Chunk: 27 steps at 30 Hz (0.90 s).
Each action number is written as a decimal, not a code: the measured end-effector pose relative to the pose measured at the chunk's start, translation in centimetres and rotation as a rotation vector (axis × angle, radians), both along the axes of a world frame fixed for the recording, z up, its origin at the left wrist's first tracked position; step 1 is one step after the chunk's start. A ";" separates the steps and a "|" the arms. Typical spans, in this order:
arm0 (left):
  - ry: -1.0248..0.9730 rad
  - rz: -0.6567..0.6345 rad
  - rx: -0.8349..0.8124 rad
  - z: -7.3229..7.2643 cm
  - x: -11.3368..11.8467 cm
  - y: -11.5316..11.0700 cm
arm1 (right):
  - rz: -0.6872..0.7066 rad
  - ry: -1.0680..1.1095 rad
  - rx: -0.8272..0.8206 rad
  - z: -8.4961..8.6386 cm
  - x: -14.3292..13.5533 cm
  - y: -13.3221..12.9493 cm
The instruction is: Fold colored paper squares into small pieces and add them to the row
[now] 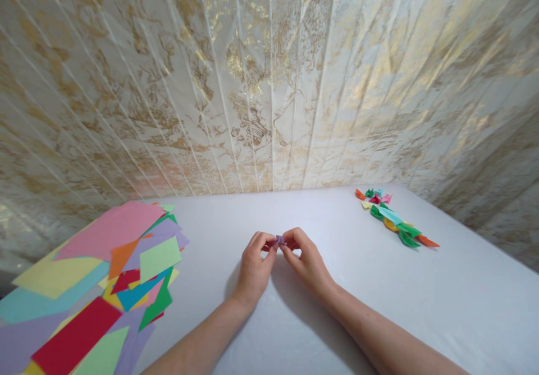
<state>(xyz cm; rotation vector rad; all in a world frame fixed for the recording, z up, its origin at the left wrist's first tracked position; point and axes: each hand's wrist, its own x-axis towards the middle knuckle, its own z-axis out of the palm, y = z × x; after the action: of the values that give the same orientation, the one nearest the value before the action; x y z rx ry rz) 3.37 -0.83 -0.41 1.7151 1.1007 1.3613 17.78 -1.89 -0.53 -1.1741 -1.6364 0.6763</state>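
Between my two hands, just above the middle of the white table, is a small folded piece of purple paper point(280, 240). My left hand point(257, 263) pinches its left side between thumb and fingertips. From the right, my right hand point(306, 258) grips the same piece in the same way. The fingertips of both hands nearly meet and cover much of the paper, so its exact folded shape is hard to make out.
Loose sheets of coloured paper lie heaped on the left, among them a pink sheet point(122, 226) and a red rectangle point(78, 335). Several small folded paper pieces point(389, 216) form a row at the back right. A gold-patterned curtain point(269, 94) hangs behind the table point(421, 302).
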 end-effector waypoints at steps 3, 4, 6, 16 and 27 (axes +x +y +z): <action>0.025 0.017 0.052 0.0 -0.1 -0.1 | -0.004 -0.030 0.063 0.2 0.1 -0.1; 0.036 0.018 0.073 0.0 -0.1 -0.1 | -0.004 -0.034 0.079 0.3 0.1 -0.2; 0.052 0.014 0.123 0.0 -0.1 0.0 | 0.002 -0.040 0.108 0.3 0.1 -0.2; 0.131 0.003 0.313 -0.3 -0.3 -0.1 | 0.013 -0.082 0.206 0.2 0.3 -0.3; 0.049 -0.008 0.001 -0.3 0.0 0.0 | 0.010 -0.053 0.108 0.6 0.3 -0.1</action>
<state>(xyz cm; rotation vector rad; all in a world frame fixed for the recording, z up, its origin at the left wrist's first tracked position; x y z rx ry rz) 3.38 -0.86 -0.73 1.7601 1.1186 1.3218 18.08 -1.98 0.02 -1.1150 -1.7025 0.5595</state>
